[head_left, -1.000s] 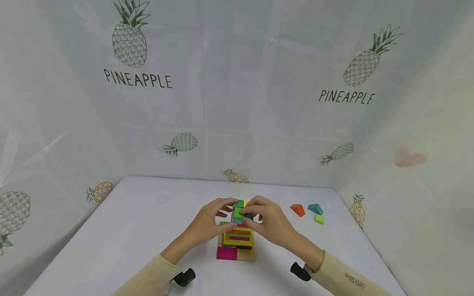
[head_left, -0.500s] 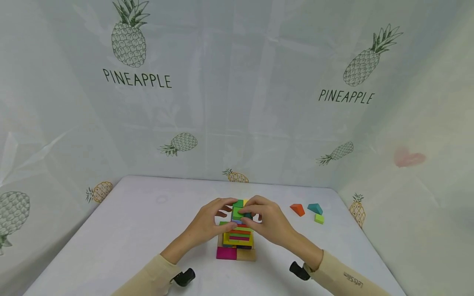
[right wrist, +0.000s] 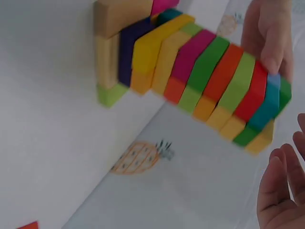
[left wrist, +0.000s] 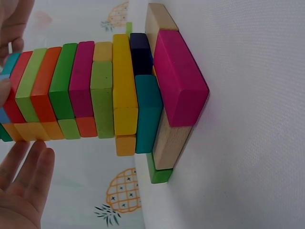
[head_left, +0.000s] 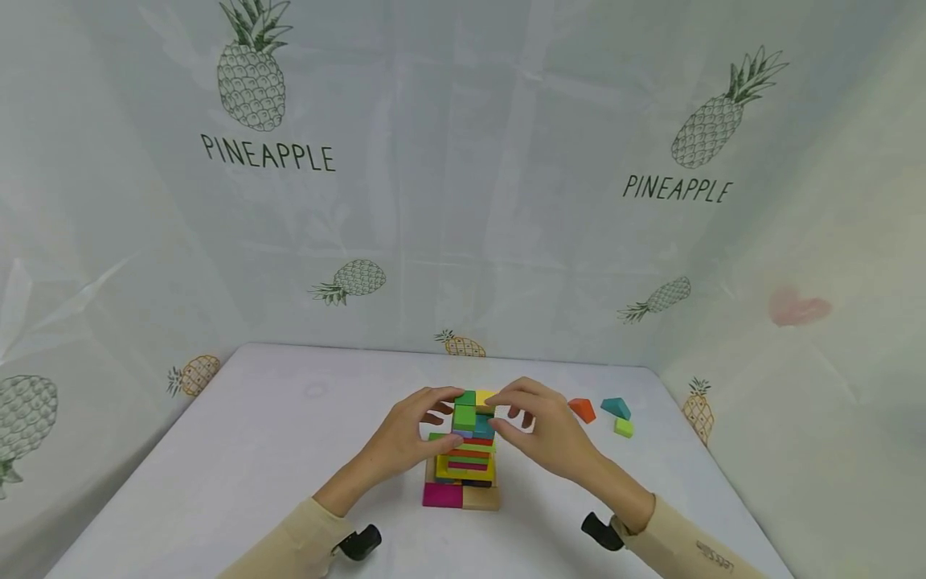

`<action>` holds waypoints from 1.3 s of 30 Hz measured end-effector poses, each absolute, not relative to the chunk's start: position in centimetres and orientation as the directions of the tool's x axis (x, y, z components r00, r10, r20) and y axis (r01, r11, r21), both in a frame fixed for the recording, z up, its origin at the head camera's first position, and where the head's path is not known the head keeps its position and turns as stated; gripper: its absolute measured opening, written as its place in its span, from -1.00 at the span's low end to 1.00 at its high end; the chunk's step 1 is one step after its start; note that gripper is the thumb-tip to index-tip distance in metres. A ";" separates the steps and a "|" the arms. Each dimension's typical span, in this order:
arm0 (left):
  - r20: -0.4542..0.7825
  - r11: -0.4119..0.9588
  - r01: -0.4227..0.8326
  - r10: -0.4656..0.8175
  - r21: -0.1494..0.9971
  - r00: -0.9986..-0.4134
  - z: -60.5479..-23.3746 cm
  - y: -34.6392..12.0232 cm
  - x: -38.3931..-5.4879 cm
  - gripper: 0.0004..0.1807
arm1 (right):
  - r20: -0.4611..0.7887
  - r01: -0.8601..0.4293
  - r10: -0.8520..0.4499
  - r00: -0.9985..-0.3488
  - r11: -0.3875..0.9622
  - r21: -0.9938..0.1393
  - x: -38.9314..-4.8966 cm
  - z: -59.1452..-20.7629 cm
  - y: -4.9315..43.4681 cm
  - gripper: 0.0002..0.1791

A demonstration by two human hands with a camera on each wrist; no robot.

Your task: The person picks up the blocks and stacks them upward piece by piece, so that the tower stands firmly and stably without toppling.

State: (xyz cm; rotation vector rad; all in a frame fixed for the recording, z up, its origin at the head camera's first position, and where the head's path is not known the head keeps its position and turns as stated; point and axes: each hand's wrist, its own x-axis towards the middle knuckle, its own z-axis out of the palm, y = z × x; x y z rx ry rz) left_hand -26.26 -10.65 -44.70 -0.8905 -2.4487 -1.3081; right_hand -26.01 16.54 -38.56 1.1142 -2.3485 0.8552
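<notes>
A tall tower of colourful wooden blocks (head_left: pixel 472 474) stands at the middle of the table, on a base with a magenta block (left wrist: pixel 178 78) and plain wood blocks (right wrist: pixel 126 15). My left hand (head_left: pixel 407 430) holds the tower near its top. Its thumb lies against the front face, and its fingers (left wrist: pixel 44 171) reach along the left side. A green block (head_left: pixel 465 416) and a teal block (head_left: pixel 483 426) sit side by side at the top, with a yellow block (head_left: pixel 485 398) behind. To the right, my right hand (head_left: pixel 553 430) hovers beside the top, thumb and fingers parted, nothing between them.
Right of the tower lie an orange wedge-like block (head_left: pixel 583 410), a teal block with slanted sides (head_left: pixel 616 408) and a small lime green block (head_left: pixel 624 428). A pineapple-print curtain (head_left: pixel 463 201) surrounds the white table (head_left: pixel 289 426).
My right hand has let go of the green block at the top and drawn back to the right, uncovering the teal and yellow blocks. The left hand has stayed put.
</notes>
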 end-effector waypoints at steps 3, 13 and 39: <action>0.458 0.416 0.602 0.399 0.681 -0.794 -44.7 -10.6 -26.2 -0.25 | 0.602 -0.778 -0.518 -0.608 0.539 -0.322 -26.9 -38.9 19.4 -0.61; 0.458 0.419 0.602 0.399 0.680 -0.795 -44.9 -10.6 -26.3 -0.26 | 0.488 -0.628 -0.444 -0.752 0.707 -0.325 -31.5 -44.1 32.4 -0.54; 0.429 0.440 0.575 0.391 0.690 -0.814 -44.8 -10.6 -26.3 -0.25 | 0.211 -0.383 -0.325 -0.922 0.843 -0.377 -35.3 -49.3 40.1 -0.63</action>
